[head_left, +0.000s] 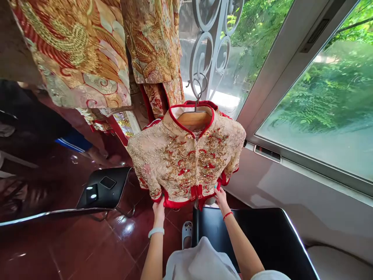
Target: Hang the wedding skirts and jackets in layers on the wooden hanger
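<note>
A cream jacket with gold embroidery, red flowers and red trim hangs in front of me on a hanger. The hanger's metal hook goes up toward the white scrolled grille. My left hand pinches the red lower edge near the jacket's left-side sleeve in view. My right hand grips the red hem on the other side, its thumb on the front of the cloth. A short red tassel hangs at the bottom of the front closure.
Embroidered gold and red garments hang at upper left. A black chair stands at lower right; another black seat holds two dark flat objects. A phone-like object lies on the window ledge. Another person's legs show at left.
</note>
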A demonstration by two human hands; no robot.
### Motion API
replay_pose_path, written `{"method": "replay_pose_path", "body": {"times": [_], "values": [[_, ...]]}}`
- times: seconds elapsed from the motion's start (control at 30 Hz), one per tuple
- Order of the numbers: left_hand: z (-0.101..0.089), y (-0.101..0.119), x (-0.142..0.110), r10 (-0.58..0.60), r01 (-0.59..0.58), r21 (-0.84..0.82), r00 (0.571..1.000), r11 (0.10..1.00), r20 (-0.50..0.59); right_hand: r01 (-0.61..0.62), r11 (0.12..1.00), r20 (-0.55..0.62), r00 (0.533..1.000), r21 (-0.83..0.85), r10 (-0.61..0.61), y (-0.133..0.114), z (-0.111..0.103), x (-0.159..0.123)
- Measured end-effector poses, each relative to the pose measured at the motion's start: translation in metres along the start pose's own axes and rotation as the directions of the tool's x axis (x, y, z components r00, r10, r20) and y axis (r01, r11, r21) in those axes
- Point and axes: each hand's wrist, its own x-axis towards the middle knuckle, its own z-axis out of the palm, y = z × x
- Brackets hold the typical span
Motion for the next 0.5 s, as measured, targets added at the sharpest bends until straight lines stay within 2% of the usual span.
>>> {"method": "replay_pose_path", "body": {"times": [0.13, 0.27, 0.33, 0.37, 0.4, 0.43, 0.47, 0.5], "values": [[0.012, -0.007, 0.007, 0.112, -0.109, 0.039, 0.990, 0.993, -0.080, -0.058, 0.998, -0.066, 0.996, -0.039, 0.056, 0.004, 0.002, 0.005], [0.021, -0.001, 0.008, 0.199, -0.184, 0.117, 0.971, 0.976, -0.129, -0.037, 0.993, -0.167, 0.986, -0.109, 0.018, -0.001, 0.009, 0.005], [0.018, -0.004, -0.005, 0.241, -0.211, 0.157, 0.949, 0.965, -0.204, 0.060, 0.980, -0.292, 0.950, -0.187, -0.114, -0.001, 0.009, -0.006], [0.016, -0.008, -0.016, 0.272, -0.229, 0.187, 0.928, 0.955, -0.256, 0.155, 0.948, -0.328, 0.913, -0.278, -0.245, -0.001, 0.009, -0.014], [0.015, -0.013, -0.029, 0.337, -0.273, 0.240, 0.897, 0.931, -0.287, 0.272, 0.876, -0.303, 0.863, -0.397, -0.405, -0.001, 0.011, -0.022], [0.016, -0.017, -0.044, 0.436, -0.350, 0.312, 0.858, 0.883, -0.273, 0.400, 0.753, -0.197, 0.802, -0.523, -0.563, -0.002, 0.015, -0.030], [0.019, -0.020, -0.057, 0.579, -0.477, 0.407, 0.796, 0.779, -0.175, 0.523, 0.583, -0.019, 0.734, -0.622, -0.679, -0.005, 0.022, -0.036], [0.024, -0.020, -0.069, 0.712, -0.627, 0.475, 0.703, 0.617, 0.003, 0.627, 0.401, 0.196, 0.668, -0.669, -0.718, -0.010, 0.031, -0.041]]}}
